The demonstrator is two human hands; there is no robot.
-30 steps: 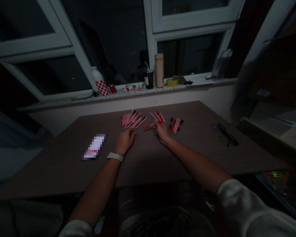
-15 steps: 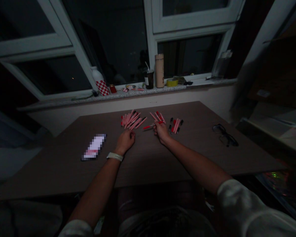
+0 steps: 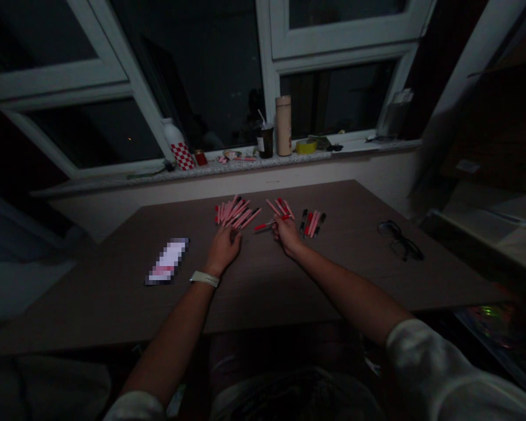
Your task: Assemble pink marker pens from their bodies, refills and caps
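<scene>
My left hand (image 3: 223,248) rests on the brown table (image 3: 114,292), fingers curled, just below a pile of several pink and red pens (image 3: 235,214); I cannot make out anything in it. My right hand (image 3: 286,234) is closed on a red pen (image 3: 268,223) that points left above the tabletop. Two smaller pen groups lie near the right hand: a few pink-red pens (image 3: 280,207) beyond it and a row with dark caps (image 3: 312,222) at its right. A pale watch band is on my left wrist.
A phone with a lit screen (image 3: 168,260) lies left of my left hand. Dark glasses (image 3: 398,241) lie at the right of the table. The windowsill (image 3: 245,165) behind holds a tall tumbler (image 3: 283,126), a checked bottle (image 3: 177,146), a tape roll and small items.
My left hand has crept slightly up toward the pen pile. My right hand holds the red pen in nearly the same place.
</scene>
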